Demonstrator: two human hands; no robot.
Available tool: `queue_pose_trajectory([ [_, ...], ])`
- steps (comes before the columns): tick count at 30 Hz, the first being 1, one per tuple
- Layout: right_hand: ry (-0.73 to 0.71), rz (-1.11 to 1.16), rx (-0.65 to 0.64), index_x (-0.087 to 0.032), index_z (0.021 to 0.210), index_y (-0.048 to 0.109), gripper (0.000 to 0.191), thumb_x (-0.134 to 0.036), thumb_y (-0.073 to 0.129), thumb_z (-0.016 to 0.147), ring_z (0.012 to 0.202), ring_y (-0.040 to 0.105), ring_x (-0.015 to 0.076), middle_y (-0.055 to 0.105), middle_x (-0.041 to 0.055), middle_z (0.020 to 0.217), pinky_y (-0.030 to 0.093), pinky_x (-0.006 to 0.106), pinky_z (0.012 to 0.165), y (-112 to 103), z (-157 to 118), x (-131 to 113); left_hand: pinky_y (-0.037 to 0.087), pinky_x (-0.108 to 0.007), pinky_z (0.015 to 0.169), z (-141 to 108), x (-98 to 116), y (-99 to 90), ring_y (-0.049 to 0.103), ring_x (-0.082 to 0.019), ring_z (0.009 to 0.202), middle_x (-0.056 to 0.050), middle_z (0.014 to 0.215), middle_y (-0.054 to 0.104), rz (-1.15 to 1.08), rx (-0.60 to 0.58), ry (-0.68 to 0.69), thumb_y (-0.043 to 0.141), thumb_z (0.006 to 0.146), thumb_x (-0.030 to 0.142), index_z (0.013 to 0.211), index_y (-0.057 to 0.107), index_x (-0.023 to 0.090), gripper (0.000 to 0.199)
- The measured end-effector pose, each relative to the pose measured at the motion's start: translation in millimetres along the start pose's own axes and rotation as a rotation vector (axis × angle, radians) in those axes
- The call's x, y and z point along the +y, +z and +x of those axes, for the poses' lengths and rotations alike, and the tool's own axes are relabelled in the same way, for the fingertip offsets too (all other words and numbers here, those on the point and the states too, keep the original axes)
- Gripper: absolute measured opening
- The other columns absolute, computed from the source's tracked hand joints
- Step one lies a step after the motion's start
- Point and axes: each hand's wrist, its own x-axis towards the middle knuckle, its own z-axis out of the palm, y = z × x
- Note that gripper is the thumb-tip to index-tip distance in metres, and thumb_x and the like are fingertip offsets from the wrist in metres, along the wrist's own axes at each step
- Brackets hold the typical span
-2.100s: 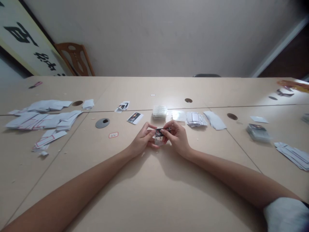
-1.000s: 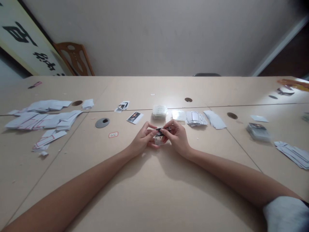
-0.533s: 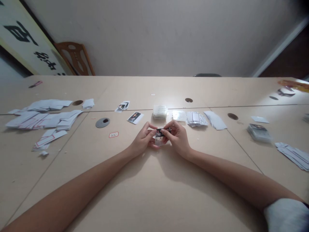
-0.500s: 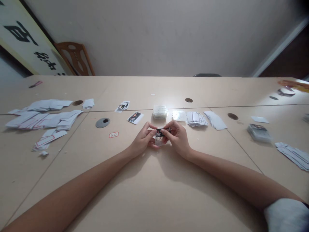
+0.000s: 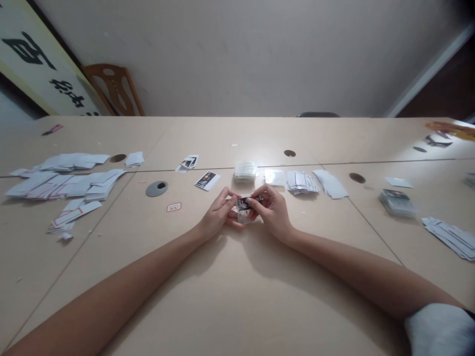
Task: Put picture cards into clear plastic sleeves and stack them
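Black and printed, the small card [image 5: 244, 203] is held between the two hands above the table [image 5: 241, 291], clear plastic [image 5: 243, 217] showing along its near side. The left hand [image 5: 218, 213] grips the left side with curled fingers; the right hand [image 5: 273, 212] pinches the right side, thumb on top. Just beyond them sits a clear plastic stack [image 5: 245, 172].

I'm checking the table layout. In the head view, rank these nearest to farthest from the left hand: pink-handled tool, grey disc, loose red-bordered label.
1. Red-bordered label: left of the left hand.
2. Grey disc: farther left, beyond the label.
3. Pink-handled tool: far left, toward the back.
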Motion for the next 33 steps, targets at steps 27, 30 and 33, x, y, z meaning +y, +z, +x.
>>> queue_pose_trajectory([
  [27, -0.024, -0.220, -0.113, -0.021, 0.093, 0.046, 0.020, -0.042, 0.047, 0.094, 0.044, 0.058, 0.0101, 0.059, -0.0035, 0.058, 0.043, 0.018, 0.040, -9, 11, -7, 0.057, -0.024, 0.048, -1, -1, 4.1, 0.054, -0.007, 0.050, 0.003, 0.074, 0.058, 0.078, 0.079, 0.083, 0.065, 0.080, 0.049, 0.090, 0.041, 0.020, 0.039],
  [30, -0.075, -0.311, -0.135, -0.022, 0.093, 0.047, 0.014, -0.036, 0.043, 0.095, 0.042, 0.053, 0.0092, 0.053, -0.0057, 0.052, 0.038, 0.018, 0.039, -12, 14, -9, 0.057, -0.024, 0.048, -1, -1, 4.5, 0.053, -0.006, 0.050, 0.004, 0.072, 0.055, 0.095, 0.094, 0.087, 0.065, 0.081, 0.049, 0.089, 0.041, 0.020, 0.038],
  [33, -0.165, -0.456, -0.134, -0.022, 0.092, 0.049, 0.014, -0.030, 0.038, 0.097, 0.042, 0.047, 0.0089, 0.048, -0.0058, 0.050, 0.034, 0.020, 0.043, -14, 16, -12, 0.057, -0.025, 0.049, -1, -2, 4.3, 0.051, -0.006, 0.050, 0.005, 0.072, 0.054, 0.091, 0.083, 0.083, 0.064, 0.081, 0.049, 0.090, 0.041, 0.020, 0.038],
])
